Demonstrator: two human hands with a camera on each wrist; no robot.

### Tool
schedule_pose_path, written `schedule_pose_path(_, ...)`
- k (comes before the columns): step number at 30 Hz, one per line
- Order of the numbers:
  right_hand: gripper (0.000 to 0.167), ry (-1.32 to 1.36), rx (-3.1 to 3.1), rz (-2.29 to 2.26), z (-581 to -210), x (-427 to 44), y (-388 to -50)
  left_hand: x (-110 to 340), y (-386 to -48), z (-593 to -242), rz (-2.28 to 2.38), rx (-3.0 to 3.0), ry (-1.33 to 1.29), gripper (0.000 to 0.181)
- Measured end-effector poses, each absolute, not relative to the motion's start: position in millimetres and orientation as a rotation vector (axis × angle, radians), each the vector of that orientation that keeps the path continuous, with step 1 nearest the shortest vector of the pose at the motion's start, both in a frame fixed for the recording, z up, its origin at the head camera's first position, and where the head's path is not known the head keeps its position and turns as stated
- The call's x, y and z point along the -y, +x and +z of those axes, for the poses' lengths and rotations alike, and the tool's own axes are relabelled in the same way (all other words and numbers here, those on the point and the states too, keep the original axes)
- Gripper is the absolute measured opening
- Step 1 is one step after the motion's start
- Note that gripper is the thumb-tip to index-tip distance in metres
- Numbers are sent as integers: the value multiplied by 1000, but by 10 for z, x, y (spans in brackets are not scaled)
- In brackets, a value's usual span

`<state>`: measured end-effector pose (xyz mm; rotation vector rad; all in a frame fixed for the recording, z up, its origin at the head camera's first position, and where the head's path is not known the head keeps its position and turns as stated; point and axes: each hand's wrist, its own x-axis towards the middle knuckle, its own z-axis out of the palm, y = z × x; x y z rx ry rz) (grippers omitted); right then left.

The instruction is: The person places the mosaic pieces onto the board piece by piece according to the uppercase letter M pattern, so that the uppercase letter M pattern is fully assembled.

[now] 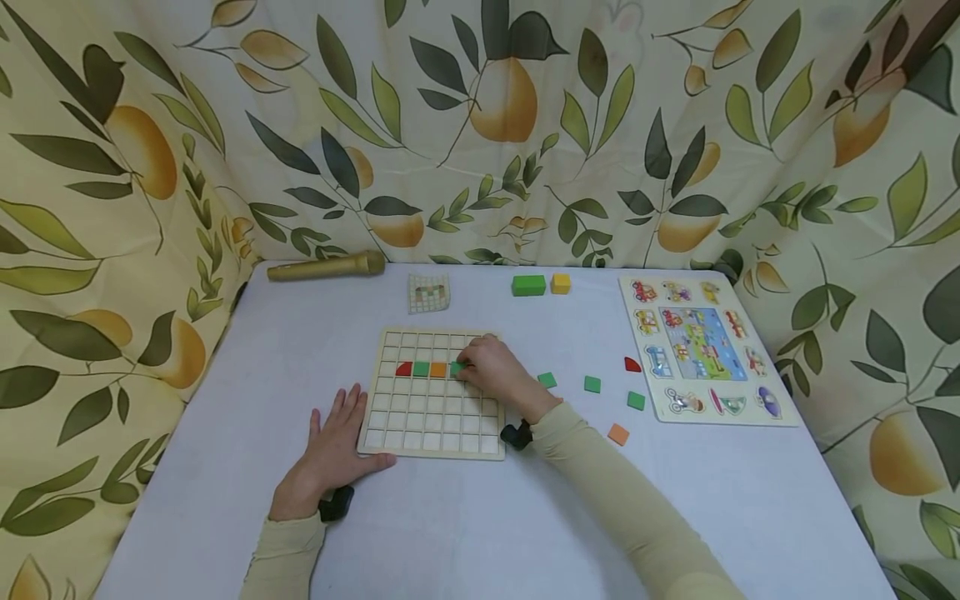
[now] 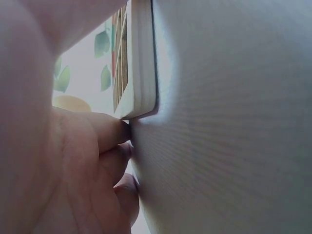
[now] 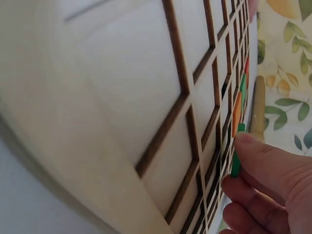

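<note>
A wooden grid board (image 1: 431, 423) lies on the white table. In its third row from the top sit a red piece (image 1: 404, 368), a green square (image 1: 421, 368) and an orange square (image 1: 438, 369). My right hand (image 1: 498, 372) pinches a green piece (image 1: 455, 369) just right of the orange one; the right wrist view shows that green piece (image 3: 236, 163) tilted between thumb and fingers. My left hand (image 1: 335, 446) rests with spread fingers at the board's lower left corner, its thumb along the near edge.
Right of the board lie loose green squares (image 1: 592, 384), an orange square (image 1: 618, 434) and a red piece (image 1: 632, 364). A picture puzzle (image 1: 652, 367) is farther right. Behind stand a green block (image 1: 528, 286), a yellow block (image 1: 560, 284), a patterned card (image 1: 429, 294) and a gold cylinder (image 1: 326, 267).
</note>
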<state>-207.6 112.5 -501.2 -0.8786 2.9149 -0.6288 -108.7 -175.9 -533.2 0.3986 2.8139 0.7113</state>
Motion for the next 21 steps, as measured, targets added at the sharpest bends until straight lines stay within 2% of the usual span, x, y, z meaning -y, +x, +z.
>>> schedule_pose_path(21,23,-862,-2952,-526,-5057,-1068,-2063,1759,-1077,-5311,698,-2811,397,116)
